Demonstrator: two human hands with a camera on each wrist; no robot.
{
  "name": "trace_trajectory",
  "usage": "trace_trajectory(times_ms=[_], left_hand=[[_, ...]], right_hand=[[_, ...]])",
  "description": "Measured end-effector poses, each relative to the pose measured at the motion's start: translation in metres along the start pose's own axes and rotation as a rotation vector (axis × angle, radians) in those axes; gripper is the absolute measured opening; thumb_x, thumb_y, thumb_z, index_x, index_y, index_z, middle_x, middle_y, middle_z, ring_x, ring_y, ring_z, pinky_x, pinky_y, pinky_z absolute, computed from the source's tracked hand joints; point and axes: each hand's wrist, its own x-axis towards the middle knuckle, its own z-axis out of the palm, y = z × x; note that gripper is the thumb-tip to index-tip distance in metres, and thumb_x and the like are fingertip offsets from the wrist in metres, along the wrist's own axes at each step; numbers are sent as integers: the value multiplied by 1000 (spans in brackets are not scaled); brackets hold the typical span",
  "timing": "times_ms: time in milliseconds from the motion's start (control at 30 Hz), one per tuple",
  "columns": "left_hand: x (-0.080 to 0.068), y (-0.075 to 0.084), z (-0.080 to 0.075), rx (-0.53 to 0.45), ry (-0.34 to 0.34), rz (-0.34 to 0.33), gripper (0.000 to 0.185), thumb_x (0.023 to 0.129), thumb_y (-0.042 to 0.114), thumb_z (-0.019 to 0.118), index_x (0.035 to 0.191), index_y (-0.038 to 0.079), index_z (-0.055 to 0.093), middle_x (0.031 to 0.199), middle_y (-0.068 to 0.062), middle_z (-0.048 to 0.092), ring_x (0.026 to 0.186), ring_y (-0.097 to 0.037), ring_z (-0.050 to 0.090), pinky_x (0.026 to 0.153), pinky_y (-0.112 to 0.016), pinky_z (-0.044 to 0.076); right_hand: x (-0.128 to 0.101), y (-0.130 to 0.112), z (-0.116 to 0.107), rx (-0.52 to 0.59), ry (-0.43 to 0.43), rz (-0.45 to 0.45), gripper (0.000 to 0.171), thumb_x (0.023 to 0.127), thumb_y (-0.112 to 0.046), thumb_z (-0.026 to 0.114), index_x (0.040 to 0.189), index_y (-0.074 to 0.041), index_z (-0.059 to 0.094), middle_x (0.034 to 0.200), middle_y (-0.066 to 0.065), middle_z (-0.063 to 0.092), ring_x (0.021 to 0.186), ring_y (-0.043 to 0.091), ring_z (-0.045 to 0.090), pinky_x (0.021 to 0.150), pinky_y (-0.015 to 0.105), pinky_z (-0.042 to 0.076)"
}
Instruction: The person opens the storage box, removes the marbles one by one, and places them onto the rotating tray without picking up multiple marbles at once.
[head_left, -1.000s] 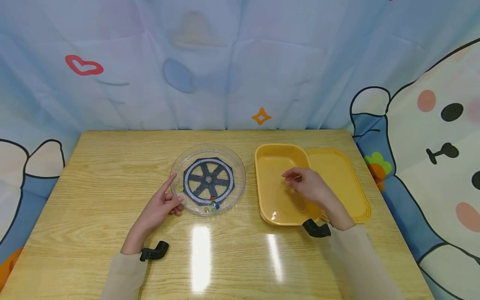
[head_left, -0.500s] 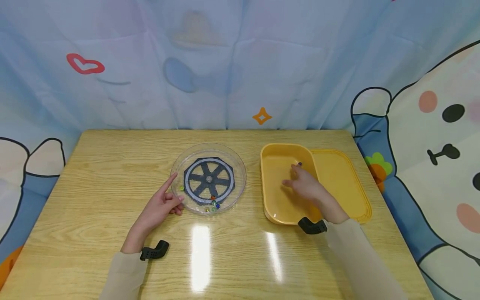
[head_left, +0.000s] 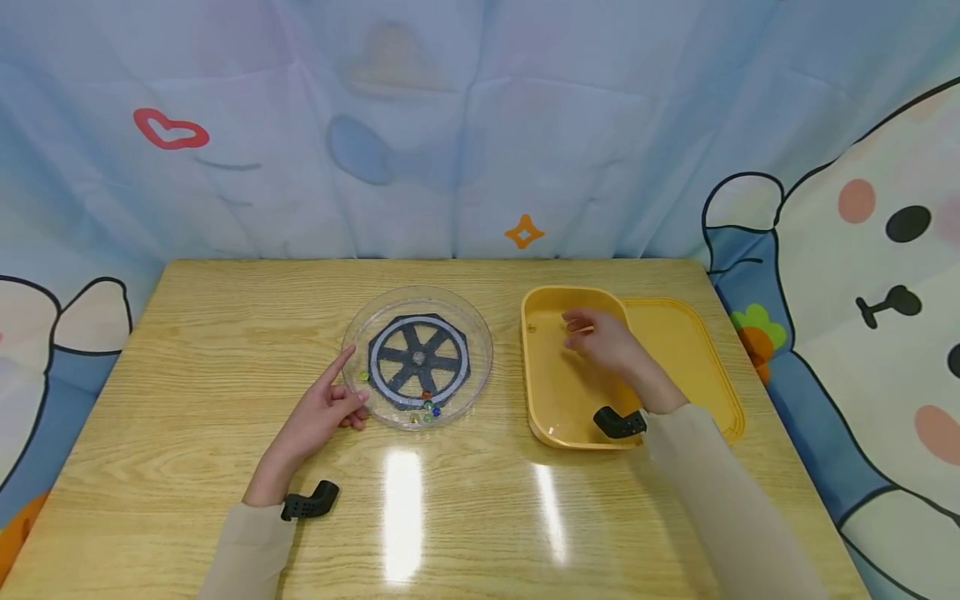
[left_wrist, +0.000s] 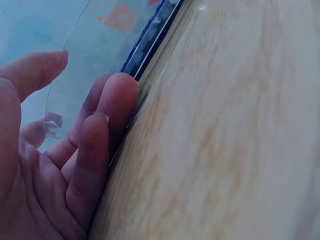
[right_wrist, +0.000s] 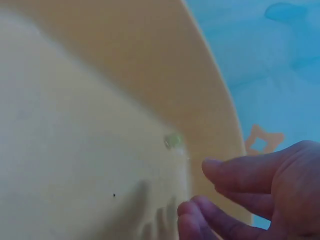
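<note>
On the counter [head_left: 225,350], toward its middle: a clear round dish [head_left: 417,357] holding a dark spoked wheel [head_left: 417,360].
Marbles: several small coloured marbles [head_left: 426,408] lie inside the dish at its near rim.
Left hand: the left hand [head_left: 324,410] lies on the counter at the dish's near-left edge, forefinger stretched along the rim, the other fingers [left_wrist: 107,115] loosely curled against the clear wall; it grips nothing.
Yellow tub: a yellow tub [head_left: 555,417] sits right of the dish, toward the counter's right edge, partly on top of a flat yellow lid [head_left: 690,358] that spreads out to its right.
Right hand: the right hand [head_left: 600,342] hovers over the far part of the tub, fingers relaxed and slightly bent, holding nothing.
Green marble: in the right wrist view a small green marble [right_wrist: 173,141] rests on the tub's floor by its far wall, just apart from the fingertips [right_wrist: 212,167].
Backdrop: a pale blue cartoon cloth [head_left: 450,125] hangs behind the counter's far edge.
</note>
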Motion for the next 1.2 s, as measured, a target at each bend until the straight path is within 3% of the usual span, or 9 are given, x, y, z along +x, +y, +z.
trace_trajectory(times_ms=[233,367,500,733,967,1200], left_hand=[[1,-1,-1,0,4,-3,75,101,12,60,161,24,17,83,-21,64,70,-23,67,69,-35,60],[1,-2,1,-6,-2,-5,76,101,12,60,162,23,16,83,-21,65,70,-23,68,69,-34,60],[0,-3,3,-12,-7,-8,77,101,11,61,162,23,16,83,-20,65,70,-23,68,69,-34,60],[1,0,2,8,1,-10,76,101,13,62,161,25,17,83,-20,65,70,-24,68,69,-34,60],[1,0,1,10,1,-7,77,100,12,62,161,24,17,83,-20,65,70,-23,68,68,-34,60],[0,-1,0,5,8,-12,76,101,12,61,161,24,17,83,-20,65,70,-24,68,68,-34,60]], right_hand=[[26,3,9,-51,-27,-10,51,94,-11,69,139,5,51,109,17,61,94,27,59,83,32,49],[34,8,14,-75,12,-20,47,92,-10,71,133,9,54,99,15,61,84,24,57,76,29,48],[32,12,14,-47,62,37,45,93,-11,68,131,9,53,100,16,60,85,24,55,74,29,47],[30,14,5,-154,122,137,55,93,-19,68,135,9,47,115,23,58,96,32,56,83,40,48],[36,13,7,-104,76,65,42,93,-17,70,126,5,59,103,17,64,87,26,60,75,31,49],[45,8,18,-110,65,20,32,94,-19,71,119,0,65,98,14,64,84,26,58,73,32,48]])
